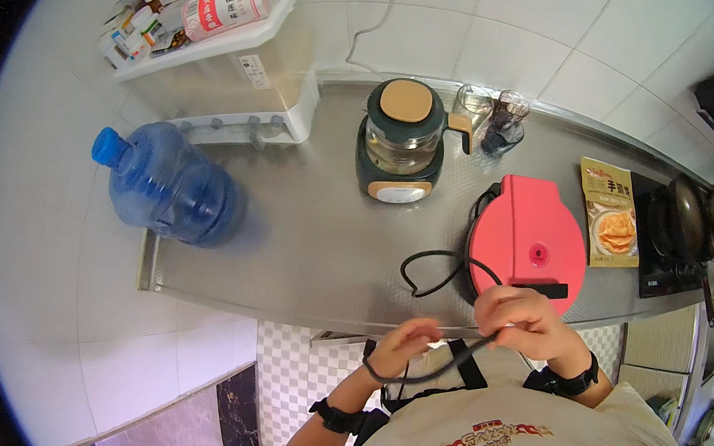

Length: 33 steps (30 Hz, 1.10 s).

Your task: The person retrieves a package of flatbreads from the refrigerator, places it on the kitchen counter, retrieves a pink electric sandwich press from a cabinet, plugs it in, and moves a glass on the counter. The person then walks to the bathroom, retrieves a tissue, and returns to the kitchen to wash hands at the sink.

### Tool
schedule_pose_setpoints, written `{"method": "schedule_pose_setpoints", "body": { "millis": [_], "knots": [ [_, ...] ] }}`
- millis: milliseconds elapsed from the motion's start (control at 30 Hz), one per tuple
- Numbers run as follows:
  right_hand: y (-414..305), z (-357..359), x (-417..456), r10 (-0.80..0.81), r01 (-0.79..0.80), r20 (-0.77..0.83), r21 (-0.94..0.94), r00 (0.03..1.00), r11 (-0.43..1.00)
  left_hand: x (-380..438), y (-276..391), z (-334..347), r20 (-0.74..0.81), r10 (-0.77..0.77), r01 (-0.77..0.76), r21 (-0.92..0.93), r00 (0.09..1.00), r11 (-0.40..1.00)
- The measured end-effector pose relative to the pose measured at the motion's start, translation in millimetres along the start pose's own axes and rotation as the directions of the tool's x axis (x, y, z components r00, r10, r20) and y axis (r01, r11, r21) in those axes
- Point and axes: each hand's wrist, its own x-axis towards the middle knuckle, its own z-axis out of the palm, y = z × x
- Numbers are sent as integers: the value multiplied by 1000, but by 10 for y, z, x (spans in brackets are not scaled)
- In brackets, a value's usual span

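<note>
My right hand (524, 323) pinches a black power cord (444, 368) in front of the counter's near edge. From there the cord sags across to my left wrist and passes around it. My left hand (406, 340) is just left of the right one, fingers loosely curled, with nothing visible between them. A round pink electric baking pan (533, 227) with a black handle lies closed on the counter, partly behind my right hand. More black cord loops on the steel beside its left side. The cord's plug cannot be made out.
On the steel counter (304, 230) stand a glass electric kettle (405, 149), drinking glasses (500, 129) and a blue water jug (173, 186). A storage bin (230, 84) carries packages. Right of the pan lie a yellow food packet (609, 213) and a black cooktop (665, 277) with pans.
</note>
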Motion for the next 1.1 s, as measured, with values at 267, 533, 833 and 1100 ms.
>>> {"method": "schedule_pose_setpoints", "body": {
  "millis": [267,533,833,1100],
  "knots": [
    [-110,-264,-242,91,-90,-13,64,996,994,-317,4,-410,-284,-128,-210,-888,950,408],
    [371,-334,-380,269,-266,42,-70,962,961,-352,885,-648,-668,-63,-561,-668,741,488],
    [875,-154,-385,320,-284,-29,-540,947,792,156,2134,281,-515,493,-576,-2,701,818],
    [381,-580,-811,236,-355,-293,-475,927,805,707,2309,1443,-71,849,-709,517,523,480]
  ]
}}
